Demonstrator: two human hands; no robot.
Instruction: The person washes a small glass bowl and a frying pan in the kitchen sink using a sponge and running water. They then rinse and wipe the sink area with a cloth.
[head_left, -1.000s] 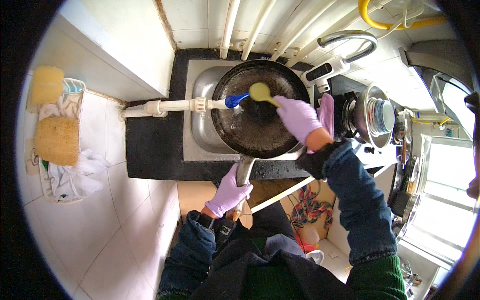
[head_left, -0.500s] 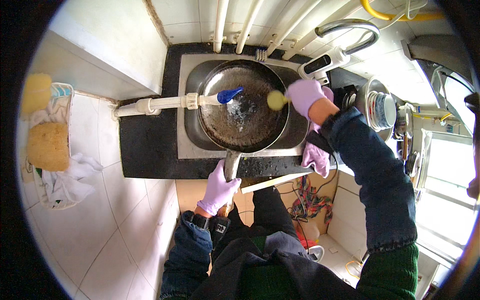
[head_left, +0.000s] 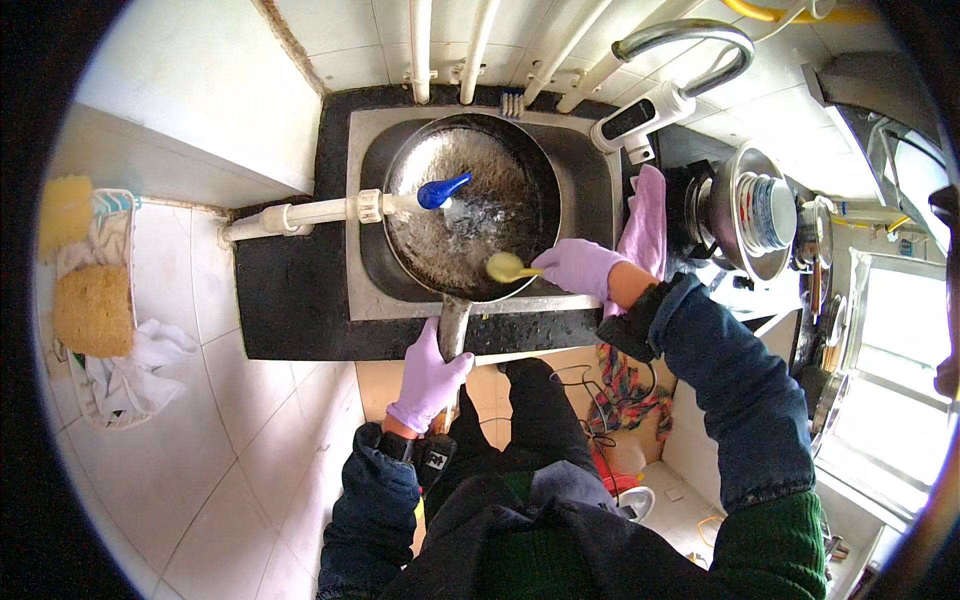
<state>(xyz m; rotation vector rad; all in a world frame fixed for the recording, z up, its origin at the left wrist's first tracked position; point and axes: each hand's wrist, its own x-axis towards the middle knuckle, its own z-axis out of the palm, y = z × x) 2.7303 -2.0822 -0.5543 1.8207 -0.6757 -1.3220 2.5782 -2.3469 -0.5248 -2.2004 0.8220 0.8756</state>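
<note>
A dark wok (head_left: 500, 160) with a scorched, wet inside rests in the steel sink (head_left: 590, 190), its handle (head_left: 455, 325) pointing at me. My left hand (head_left: 431, 378), in a lilac glove, is wrapped round that handle. Over the wok's near right rim, my right hand (head_left: 580, 268), gloved too, grips the short handle of a yellow round-headed tool (head_left: 505, 267). Its head lies over the wok's inside; whether it is a brush or a scoop I cannot tell. A blue tap spout (head_left: 443, 191) on a white pipe (head_left: 330, 209) reaches over the wok, and the metal below it glistens.
Right of the sink, a lilac cloth (head_left: 645, 215) hangs beside a metal basin (head_left: 735, 245) of stacked bowls (head_left: 768, 215). A curved-neck faucet (head_left: 640, 120) stands behind. At left, a wall basket (head_left: 105, 410) holds sponges and cloths. Cables (head_left: 600, 420) hang below the counter.
My right hand has come down and left with the yellow tool, from the wok's right side to its near rim. My left hand keeps hold of the handle; the view has shifted slightly.
</note>
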